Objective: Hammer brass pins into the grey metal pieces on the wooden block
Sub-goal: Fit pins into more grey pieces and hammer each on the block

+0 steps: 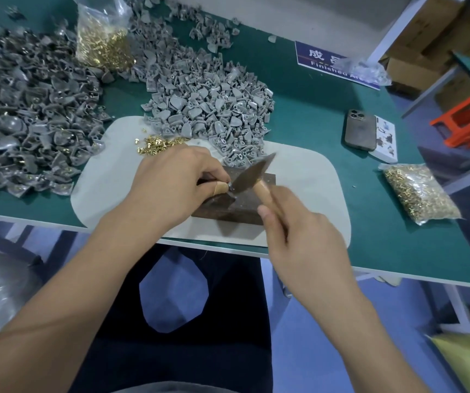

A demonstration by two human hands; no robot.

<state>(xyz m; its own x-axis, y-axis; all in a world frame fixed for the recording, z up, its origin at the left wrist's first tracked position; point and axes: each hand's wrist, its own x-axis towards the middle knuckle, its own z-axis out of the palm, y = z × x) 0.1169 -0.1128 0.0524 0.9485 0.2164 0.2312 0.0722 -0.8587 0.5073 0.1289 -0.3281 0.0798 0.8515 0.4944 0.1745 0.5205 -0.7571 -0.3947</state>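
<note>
Well out past your left hand (171,182) lies a heap of grey metal pieces (26,114), many showing brass, and beyond it an opened bag of brass pins (101,43). Just beyond your left knuckles sits a small scatter of loose brass pins (157,143) on the pale mat (109,180), with a second pile of grey pieces (214,103) behind it. Your left hand is curled, its fingertips pinching a grey piece (229,186) down on the wooden block (242,205); one fingertip looks taped. The piece and any pin in it are too small and hidden to make out clearly. Keep those fingertips low and to the side of the pin, not over it, and press the piece flat so it cannot skate. The hammer head (252,173) is motion-blurred and sits right beside your fingertips, so strike short and square rather than hard. Your right hand (304,236) is wrapped round the wooden handle (265,194); a firm grip with a loose wrist should give cleaner taps. Off beyond your right hand on the green surface (313,109) lie a phone (360,129) and a sealed bag of pins (421,191).
</note>
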